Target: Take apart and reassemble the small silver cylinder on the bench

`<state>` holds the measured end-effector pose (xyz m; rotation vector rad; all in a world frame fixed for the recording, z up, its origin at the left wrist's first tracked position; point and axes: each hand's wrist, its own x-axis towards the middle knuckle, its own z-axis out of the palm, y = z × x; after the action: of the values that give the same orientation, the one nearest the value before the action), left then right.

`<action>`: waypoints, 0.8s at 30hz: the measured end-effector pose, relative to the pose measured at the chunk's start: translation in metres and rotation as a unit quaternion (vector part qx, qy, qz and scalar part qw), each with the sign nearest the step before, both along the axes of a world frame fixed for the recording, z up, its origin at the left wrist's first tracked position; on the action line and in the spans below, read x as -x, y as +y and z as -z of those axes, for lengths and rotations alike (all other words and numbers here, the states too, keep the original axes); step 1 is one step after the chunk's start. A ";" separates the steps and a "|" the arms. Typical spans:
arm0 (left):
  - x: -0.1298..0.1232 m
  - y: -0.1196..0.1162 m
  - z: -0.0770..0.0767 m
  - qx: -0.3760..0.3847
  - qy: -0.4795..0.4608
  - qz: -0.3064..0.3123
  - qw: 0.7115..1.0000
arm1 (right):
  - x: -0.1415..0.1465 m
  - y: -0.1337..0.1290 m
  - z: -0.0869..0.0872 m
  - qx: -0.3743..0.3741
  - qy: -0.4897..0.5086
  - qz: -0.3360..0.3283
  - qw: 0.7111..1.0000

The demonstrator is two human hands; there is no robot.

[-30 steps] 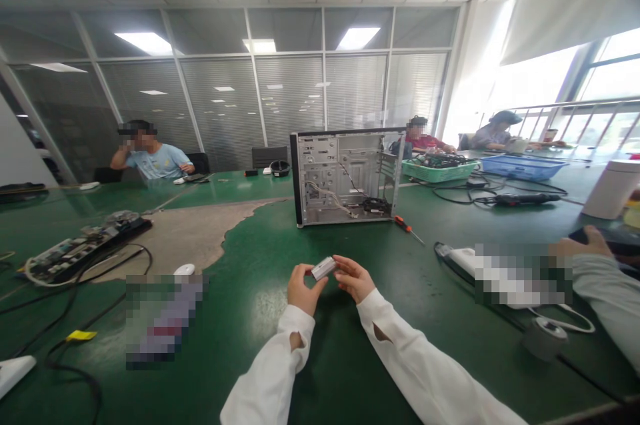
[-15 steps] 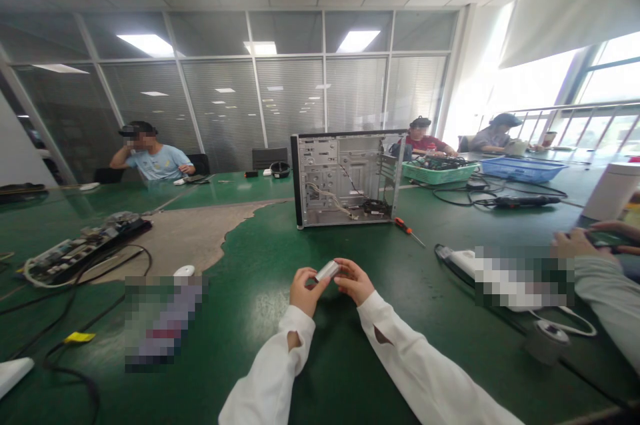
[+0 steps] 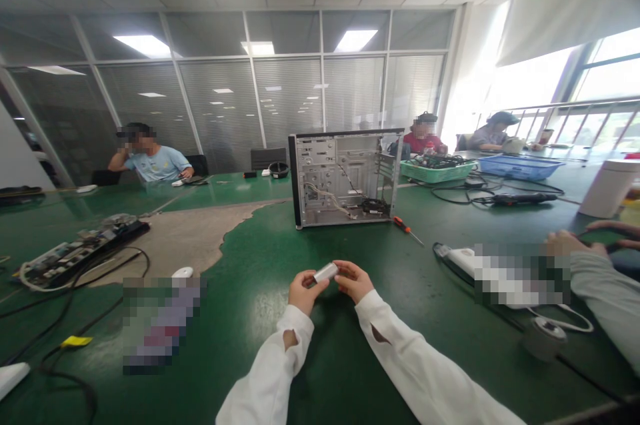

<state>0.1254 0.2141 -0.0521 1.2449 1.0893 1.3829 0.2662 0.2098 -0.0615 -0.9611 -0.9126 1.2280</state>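
Note:
Between my two hands is a small silvery rectangular block (image 3: 326, 272), too small to name its kind. My left hand (image 3: 303, 291) pinches its left end with thumb and fingers. At the other end, the fingertips of my right hand (image 3: 354, 280) close on it. Both hands are just above the green table, in front of an open computer case (image 3: 347, 178). The case stands upright with its side off, showing metal bays and loose cables inside. A screwdriver (image 3: 407, 230) with an orange-and-black handle lies by the case's lower right corner.
A bare circuit board (image 3: 83, 248) and black cables lie at left on the green table (image 3: 250, 345). On the right are a white power strip (image 3: 493, 278), a green basket (image 3: 437, 173), a blue basket (image 3: 520, 168) and a co-worker's hands (image 3: 575, 245). Other people sit across the table.
The silvery block has tilted slightly towards level between my fingers. Both hands keep their grip, and the view has shifted a little.

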 end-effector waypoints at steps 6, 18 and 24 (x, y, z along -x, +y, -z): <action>0.001 -0.004 -0.003 0.012 -0.001 -0.010 1.000 | -0.001 0.001 0.002 0.012 0.004 -0.014 1.000; -0.001 -0.005 -0.007 -0.044 -0.009 -0.012 0.999 | 0.003 0.000 0.002 0.002 -0.036 0.030 0.999; -0.002 -0.009 -0.010 0.017 -0.040 0.000 0.999 | 0.002 -0.001 0.000 -0.001 -0.032 0.028 0.999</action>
<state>0.1275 0.2054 -0.0423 1.1555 1.0534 1.3957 0.2644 0.2092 -0.0620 -1.0233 -0.9315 1.1535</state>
